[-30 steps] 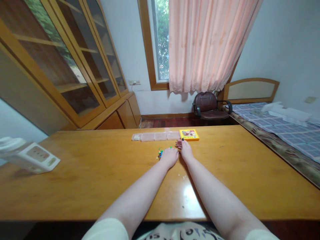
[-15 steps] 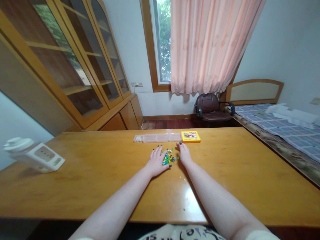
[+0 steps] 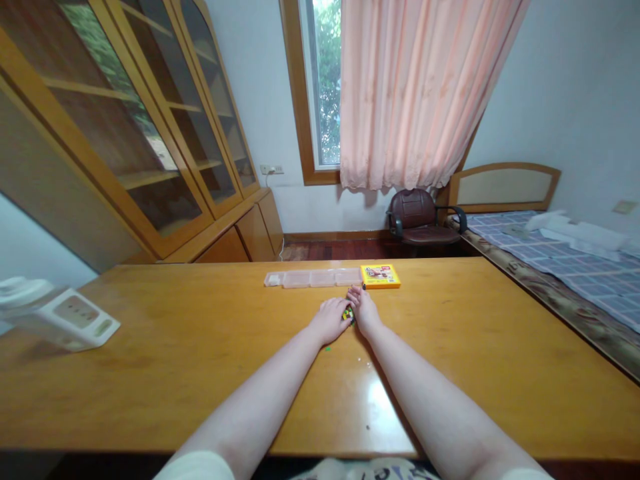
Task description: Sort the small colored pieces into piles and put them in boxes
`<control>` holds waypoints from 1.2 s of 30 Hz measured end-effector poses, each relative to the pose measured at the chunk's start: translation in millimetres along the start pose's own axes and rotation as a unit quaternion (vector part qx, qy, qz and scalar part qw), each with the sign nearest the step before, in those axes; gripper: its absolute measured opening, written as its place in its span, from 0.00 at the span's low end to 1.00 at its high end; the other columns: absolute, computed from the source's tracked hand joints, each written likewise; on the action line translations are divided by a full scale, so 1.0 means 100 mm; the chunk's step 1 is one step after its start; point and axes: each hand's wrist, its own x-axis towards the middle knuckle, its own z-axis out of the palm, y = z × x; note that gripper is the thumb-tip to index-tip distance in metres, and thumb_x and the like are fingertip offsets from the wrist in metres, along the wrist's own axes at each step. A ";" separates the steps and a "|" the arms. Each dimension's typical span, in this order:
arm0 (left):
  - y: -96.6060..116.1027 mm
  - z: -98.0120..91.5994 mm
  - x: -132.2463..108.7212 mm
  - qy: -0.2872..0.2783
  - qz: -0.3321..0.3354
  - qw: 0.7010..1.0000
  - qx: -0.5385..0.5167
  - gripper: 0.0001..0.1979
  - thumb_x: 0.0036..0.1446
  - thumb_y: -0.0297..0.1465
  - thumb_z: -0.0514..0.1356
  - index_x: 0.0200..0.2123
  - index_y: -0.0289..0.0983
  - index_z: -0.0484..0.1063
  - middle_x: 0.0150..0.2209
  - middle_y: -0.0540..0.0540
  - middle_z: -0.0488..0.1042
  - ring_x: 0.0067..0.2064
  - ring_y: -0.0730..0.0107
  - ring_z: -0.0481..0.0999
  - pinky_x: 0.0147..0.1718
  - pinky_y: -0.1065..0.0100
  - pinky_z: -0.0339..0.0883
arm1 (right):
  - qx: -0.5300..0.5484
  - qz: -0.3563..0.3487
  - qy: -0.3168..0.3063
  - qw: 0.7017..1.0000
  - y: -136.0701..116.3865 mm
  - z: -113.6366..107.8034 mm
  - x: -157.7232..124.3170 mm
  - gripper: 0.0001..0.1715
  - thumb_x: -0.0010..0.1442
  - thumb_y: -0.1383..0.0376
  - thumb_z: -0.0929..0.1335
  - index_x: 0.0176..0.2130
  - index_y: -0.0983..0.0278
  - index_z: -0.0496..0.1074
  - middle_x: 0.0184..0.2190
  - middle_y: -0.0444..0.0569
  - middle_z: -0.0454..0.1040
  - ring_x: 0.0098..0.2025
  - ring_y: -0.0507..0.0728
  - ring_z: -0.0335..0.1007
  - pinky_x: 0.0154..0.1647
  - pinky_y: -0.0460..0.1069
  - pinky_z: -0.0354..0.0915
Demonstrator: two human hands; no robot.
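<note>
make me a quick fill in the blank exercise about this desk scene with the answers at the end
1. Small colourful pieces show in the gap ____ the left hand and the right hand.
2. The loose piece lying beside the left wrist is coloured ____.
3. The flat box next to the clear tray has a mostly ____ top.
4. The brown chair stands below a pink ____ by the window.

Missing words: between; green; yellow; curtain
</note>
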 end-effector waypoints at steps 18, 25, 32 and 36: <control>0.03 -0.01 0.04 -0.026 -0.114 0.990 0.081 0.14 0.64 0.33 0.46 0.41 0.35 0.69 0.39 0.39 0.73 0.43 0.58 0.73 0.41 0.61 0.65 | -0.004 -0.014 0.020 1.000 -0.03 0.03 -0.11 0.20 0.51 0.47 0.65 0.34 0.59 0.69 0.39 0.50 0.76 0.45 0.58 0.72 0.44 0.52 0.67; -0.20 -0.23 -0.14 0.028 -0.076 0.997 0.000 0.10 0.62 0.35 0.51 0.39 0.37 0.70 0.39 0.44 0.73 0.44 0.64 0.71 0.44 0.65 0.64 | -0.012 -0.015 0.016 1.000 -0.03 -0.02 -0.07 0.19 0.52 0.46 0.65 0.34 0.58 0.69 0.38 0.50 0.76 0.45 0.60 0.72 0.41 0.52 0.68; -0.22 -0.27 -0.64 0.007 -0.046 0.999 0.015 0.24 0.59 0.40 0.55 0.58 0.43 0.61 0.62 0.44 0.59 0.62 0.59 0.56 0.60 0.56 0.49 | -0.017 -0.005 0.011 1.000 -0.03 -0.01 -0.09 0.20 0.51 0.47 0.66 0.35 0.59 0.70 0.38 0.49 0.76 0.44 0.59 0.72 0.44 0.53 0.67; -0.18 -0.13 -0.74 -0.035 -0.134 0.990 0.036 0.44 0.51 0.51 0.58 0.65 0.41 0.46 0.68 0.36 0.41 0.67 0.46 0.40 0.62 0.43 0.37 | -0.068 -0.044 -0.048 0.996 -0.03 -0.01 -0.16 0.26 0.50 0.44 0.67 0.39 0.60 0.73 0.43 0.50 0.75 0.50 0.59 0.69 0.54 0.56 0.62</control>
